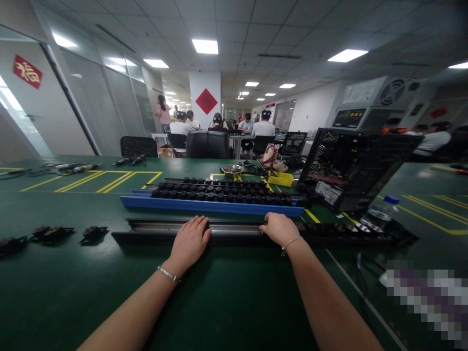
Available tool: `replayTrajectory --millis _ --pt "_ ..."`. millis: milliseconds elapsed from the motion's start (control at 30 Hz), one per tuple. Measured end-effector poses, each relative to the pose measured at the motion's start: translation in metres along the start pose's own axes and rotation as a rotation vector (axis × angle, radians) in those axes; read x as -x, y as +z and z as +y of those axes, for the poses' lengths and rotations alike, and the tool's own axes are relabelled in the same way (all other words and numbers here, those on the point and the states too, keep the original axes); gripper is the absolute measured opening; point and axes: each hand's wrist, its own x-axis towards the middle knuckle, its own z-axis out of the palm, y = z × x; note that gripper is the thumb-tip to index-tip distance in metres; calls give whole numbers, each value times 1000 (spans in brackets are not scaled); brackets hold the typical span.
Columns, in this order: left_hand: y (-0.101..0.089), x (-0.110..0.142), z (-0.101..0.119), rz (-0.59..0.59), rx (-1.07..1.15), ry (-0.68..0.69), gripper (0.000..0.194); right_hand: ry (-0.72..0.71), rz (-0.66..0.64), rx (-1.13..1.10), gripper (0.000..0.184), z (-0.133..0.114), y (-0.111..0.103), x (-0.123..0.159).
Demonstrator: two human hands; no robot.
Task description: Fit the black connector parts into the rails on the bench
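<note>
A long dark rail (234,233) lies crosswise on the green table (73,292) in front of me. My left hand (190,241) rests flat on the rail, fingers stretched out. My right hand (280,228) sits on the rail further right, its fingers curled over the far edge. Behind the rail a blue tray (212,205) carries rows of small black parts (219,191).
An open black computer case (351,165) stands at the right, a plastic bottle (380,210) before it. Loose black parts (51,234) lie at the left. A yellow bin (281,179) and a metal bowl (231,169) sit further back. Several people sit at desks far behind.
</note>
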Motion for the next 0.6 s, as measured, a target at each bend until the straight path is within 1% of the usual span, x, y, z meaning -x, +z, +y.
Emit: replayTrajectory --millis 300,467,600 --pt "-2 0 1 -18 18 -1 47 9 14 -21 31 -5 -1 2" --pt "-3 -1 2 -39 -2 -6 48 -14 23 -43 29 -8 1 3" --pt "-3 0 2 -30 -6 -2 47 -21 27 -71 29 -11 2 4"
